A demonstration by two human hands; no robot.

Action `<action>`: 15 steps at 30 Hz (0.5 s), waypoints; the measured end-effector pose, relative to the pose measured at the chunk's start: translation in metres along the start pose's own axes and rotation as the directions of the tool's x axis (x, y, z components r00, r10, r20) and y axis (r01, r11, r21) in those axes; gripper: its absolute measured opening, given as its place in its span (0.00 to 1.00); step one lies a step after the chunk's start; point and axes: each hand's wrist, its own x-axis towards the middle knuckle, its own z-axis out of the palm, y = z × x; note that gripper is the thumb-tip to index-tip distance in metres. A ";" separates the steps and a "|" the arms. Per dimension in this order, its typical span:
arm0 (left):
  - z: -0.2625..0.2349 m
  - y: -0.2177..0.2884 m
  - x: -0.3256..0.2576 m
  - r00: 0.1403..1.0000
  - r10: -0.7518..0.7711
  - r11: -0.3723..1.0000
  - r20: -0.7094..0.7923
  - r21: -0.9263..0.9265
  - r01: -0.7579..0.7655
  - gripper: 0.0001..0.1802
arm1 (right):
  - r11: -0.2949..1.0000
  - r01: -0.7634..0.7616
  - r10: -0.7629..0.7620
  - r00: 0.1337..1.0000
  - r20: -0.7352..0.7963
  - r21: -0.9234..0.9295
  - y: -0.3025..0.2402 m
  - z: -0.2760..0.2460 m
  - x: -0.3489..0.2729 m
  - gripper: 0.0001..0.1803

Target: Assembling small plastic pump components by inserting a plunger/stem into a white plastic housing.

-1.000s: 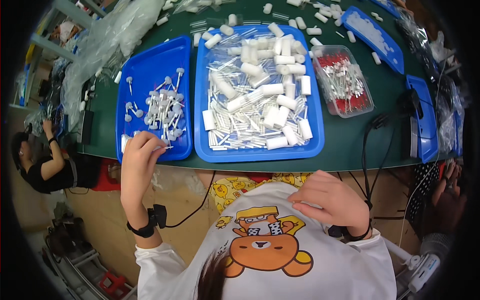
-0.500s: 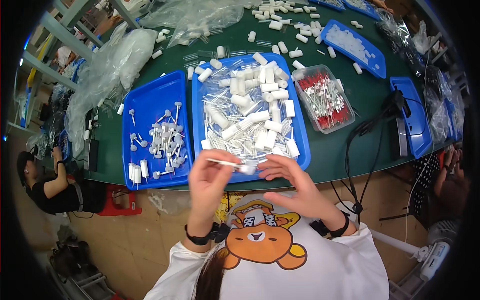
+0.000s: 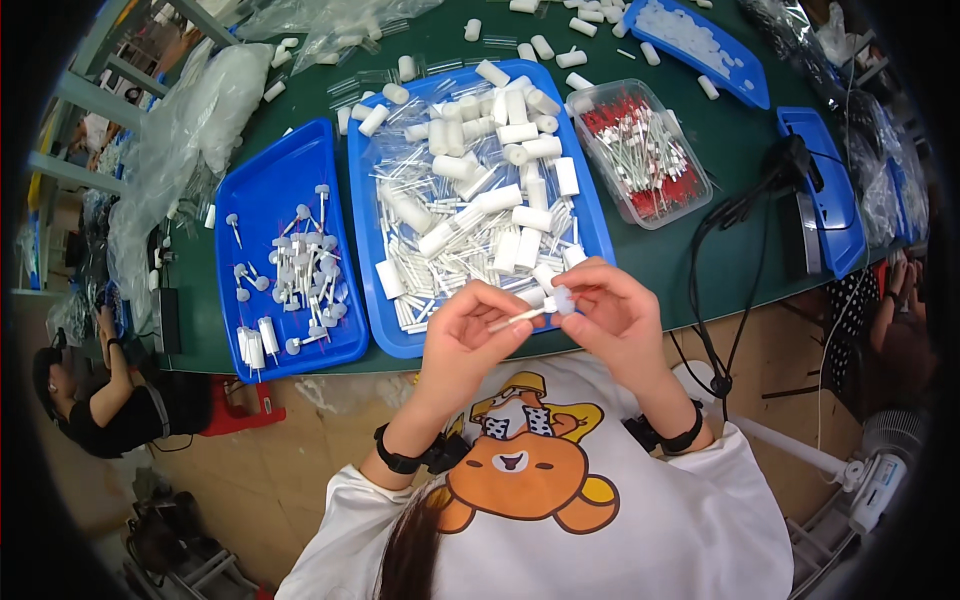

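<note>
At center: A worker's two hands meet over a small white stick with a pale round cap, just right of mid-frame, above the near edge of the middle tray.
Left hand: The left hand pinches the stick between thumb and fingers, its shaft slanting up to the right.
Right hand: The right hand pinches the capped end, thumb below and fingers above.
Middle tray: The large blue tray, upper center of the frame, is heaped with white rolls and thin white tubes.
Left tray: A second blue tray, left of center, carries a cluster of capped sticks, with white cylinders upright near its lower corner.
Clear box: Right of the middle tray, a clear plastic box holds red and white pins.
Upper right: A smaller blue tray bears pale discs; black cables lie below it on the green table.
Upper left: Crumpled clear plastic spills along the table.
Clothing: A white shirt with a bear print and black wristbands.
Far left: A co-worker in black sits near a red stool.
</note>
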 end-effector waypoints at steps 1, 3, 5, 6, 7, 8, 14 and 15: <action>0.001 0.006 -0.001 1.000 -0.014 0.995 -0.002 0.099 0.014 0.07 | 0.998 -0.012 0.015 0.999 -0.047 0.058 -0.002 -0.002 0.001 0.19; -0.001 0.017 -0.001 0.999 0.041 0.910 -0.017 0.414 -0.031 0.06 | 0.985 -0.028 0.053 0.989 -0.138 0.172 -0.011 -0.006 0.004 0.19; -0.005 0.027 0.007 0.985 0.174 0.623 0.008 0.773 -0.117 0.05 | 0.989 0.023 0.005 0.982 -0.191 0.143 -0.017 -0.015 0.006 0.21; 0.000 0.031 0.010 0.976 0.218 0.552 -0.008 0.826 -0.116 0.05 | 0.985 0.044 -0.007 0.977 -0.214 0.169 -0.018 -0.020 0.006 0.21; 0.000 0.028 0.015 0.964 0.256 0.431 0.071 0.885 -0.179 0.06 | 0.979 0.065 -0.018 0.971 -0.237 0.194 -0.018 -0.025 0.006 0.22; -0.002 0.024 0.021 0.947 0.282 0.301 0.154 0.923 -0.239 0.07 | 0.980 0.054 -0.005 0.969 -0.247 0.194 -0.017 -0.031 0.006 0.24; 0.016 0.010 0.040 0.897 0.143 -0.168 0.418 0.904 -0.394 0.11 | 0.965 0.029 0.054 0.951 -0.305 0.261 -0.015 -0.035 0.011 0.24; 0.015 0.009 0.045 0.883 0.118 -0.203 0.454 0.881 -0.426 0.12 | 0.961 0.022 0.060 0.957 -0.285 0.277 -0.016 -0.036 0.011 0.23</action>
